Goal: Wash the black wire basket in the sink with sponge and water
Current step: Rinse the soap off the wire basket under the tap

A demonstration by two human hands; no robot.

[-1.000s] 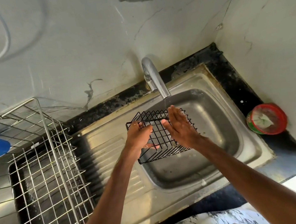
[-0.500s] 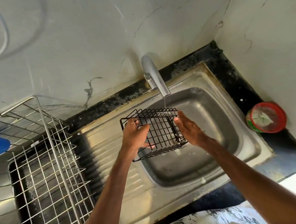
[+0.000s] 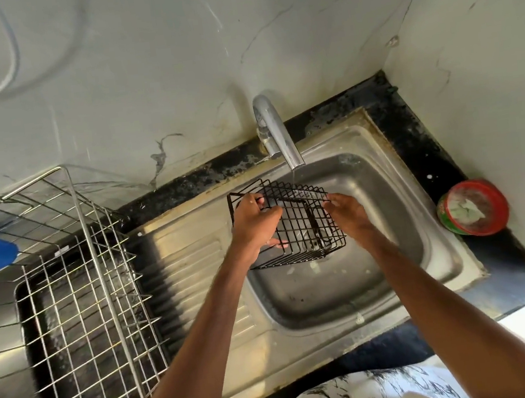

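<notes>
You are holding the black wire basket [image 3: 294, 224] above the sink [image 3: 390, 215], tilted, with its far rim right under the tap [image 3: 275, 130] at twelve o'clock, so the thin stream of water [image 3: 293, 178] is running through the wires and draining into the bowl. Your left hand [image 3: 254, 223] is gripping the basket's nine o'clock side, fingers curled through the mesh. It is probably carrying the weight and setting the tilt. Your right hand [image 3: 346, 214] is meeting the three o'clock rim with its fingertips; whether they are pinching the wire or only steadying it, I cannot tell. No sponge is showing, so this looks like rinsing.

The spout is sitting close over the far rim, so lifting room is tight there. The bowl is giving you open room toward six o'clock and below. At nine o'clock, past the ribbed drainboard [image 3: 189, 258], the dish rack [image 3: 82, 289] is standing well apart. At three o'clock a red tub [image 3: 472, 208] is sitting on the counter [image 3: 412, 132] in the corner.
</notes>
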